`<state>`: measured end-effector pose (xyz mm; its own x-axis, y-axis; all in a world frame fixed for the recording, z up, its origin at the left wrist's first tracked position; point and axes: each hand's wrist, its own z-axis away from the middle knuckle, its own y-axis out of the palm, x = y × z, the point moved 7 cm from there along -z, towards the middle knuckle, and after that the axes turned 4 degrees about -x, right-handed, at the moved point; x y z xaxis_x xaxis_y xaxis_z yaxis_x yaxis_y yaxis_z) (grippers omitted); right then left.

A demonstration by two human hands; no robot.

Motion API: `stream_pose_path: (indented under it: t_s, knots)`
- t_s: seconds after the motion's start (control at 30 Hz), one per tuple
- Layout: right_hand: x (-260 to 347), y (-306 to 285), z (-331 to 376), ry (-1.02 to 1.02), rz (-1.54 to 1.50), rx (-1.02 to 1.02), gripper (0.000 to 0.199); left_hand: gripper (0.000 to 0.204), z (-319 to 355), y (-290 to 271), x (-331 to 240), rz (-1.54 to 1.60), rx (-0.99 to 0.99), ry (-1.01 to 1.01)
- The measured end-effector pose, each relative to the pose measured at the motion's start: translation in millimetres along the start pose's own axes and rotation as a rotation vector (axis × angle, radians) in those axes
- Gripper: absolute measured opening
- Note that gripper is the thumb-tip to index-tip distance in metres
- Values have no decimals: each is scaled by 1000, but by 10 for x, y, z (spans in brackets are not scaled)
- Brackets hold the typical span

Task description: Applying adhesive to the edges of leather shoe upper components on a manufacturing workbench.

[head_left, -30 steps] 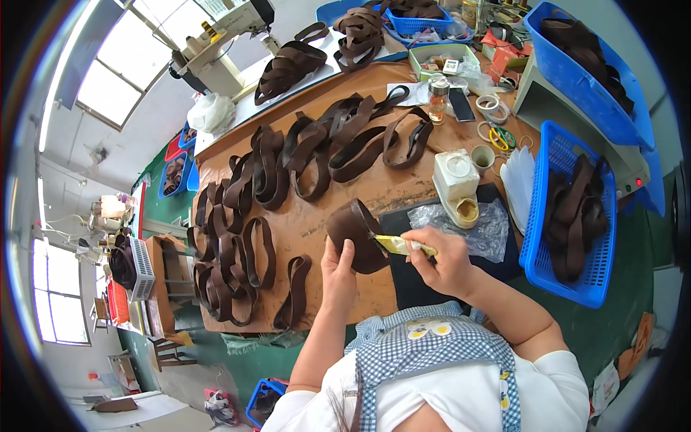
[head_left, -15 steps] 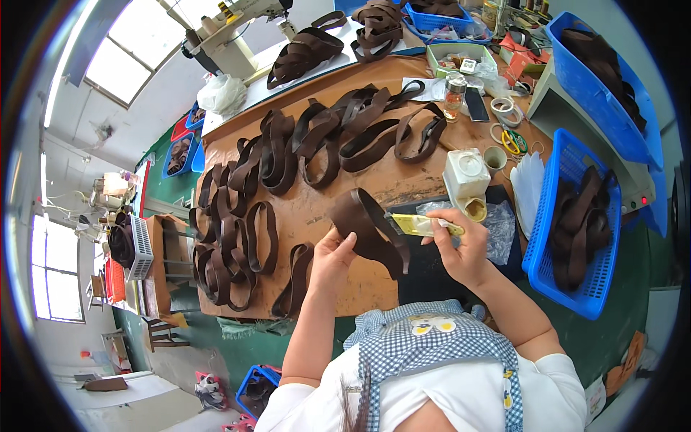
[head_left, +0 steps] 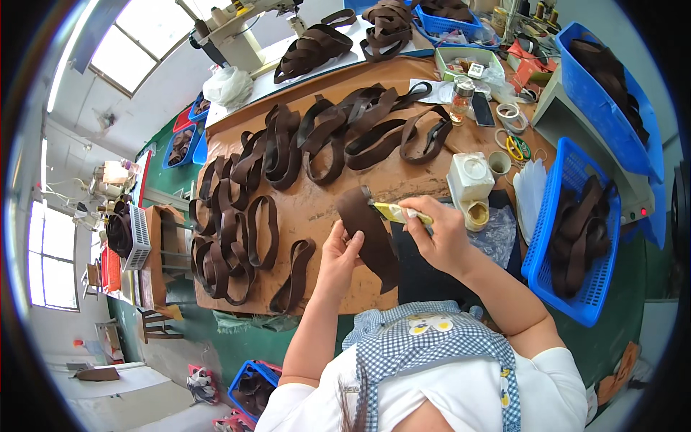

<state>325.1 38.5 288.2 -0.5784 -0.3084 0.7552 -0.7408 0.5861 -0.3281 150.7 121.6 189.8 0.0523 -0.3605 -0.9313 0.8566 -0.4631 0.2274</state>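
A dark brown strap (head_left: 372, 241), wide and leather-like, is gripped in my left hand (head_left: 340, 252), thumb on its face. My right hand (head_left: 441, 234) holds a flat brush with a pale yellow handle (head_left: 396, 212); its tip meets the strap's upper edge. A white square bottle (head_left: 471, 176) stands to the right, with a small open pot of yellowish stuff (head_left: 477, 214) at its foot. Under my hands lies a black mat (head_left: 425, 272). Several looped brown straps (head_left: 286, 155) are spread over the brown tabletop (head_left: 309, 212).
On the right stands a blue basket (head_left: 536, 248) with brown straps inside. Behind the bottle are a beige cup (head_left: 498, 163), scissors (head_left: 517, 147), tape rolls (head_left: 511, 117), a phone (head_left: 482, 109) and a glass jar (head_left: 461, 101). A sewing machine (head_left: 241, 43) is at the far left.
My right hand has shifted left with the brush, bringing its tip onto the strap's upper edge. The strap has turned in my left hand, showing more of its flat face.
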Motion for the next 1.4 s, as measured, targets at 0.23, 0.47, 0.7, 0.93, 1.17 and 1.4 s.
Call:
stream_pose_path:
  t_s: [0.23, 0.47, 0.7, 0.93, 1.17, 1.4]
  knots:
    - [222, -52, 194, -127, 50, 162, 23, 29, -14, -11, -128, 204, -27, -46]
    - [252, -152, 355, -235, 47, 247, 33, 26, -126, -52, -104, 317, -11, -81]
    - [106, -282, 421, -170, 54, 254, 29, 26, -244, -194, 5, 352, -31, -113]
    - [-398, -519, 692, 292, -36, -19, 10, 18, -378, -666, 256, 217, -244, -124]
    - [-484, -611, 858, 387, 32, -78, 12, 21, -470, -1160, 86, 368, -349, 124]
    - [-537, -798, 1028, 458, 143, -184, 12, 37, -887, -1340, 81, 457, -477, 246]
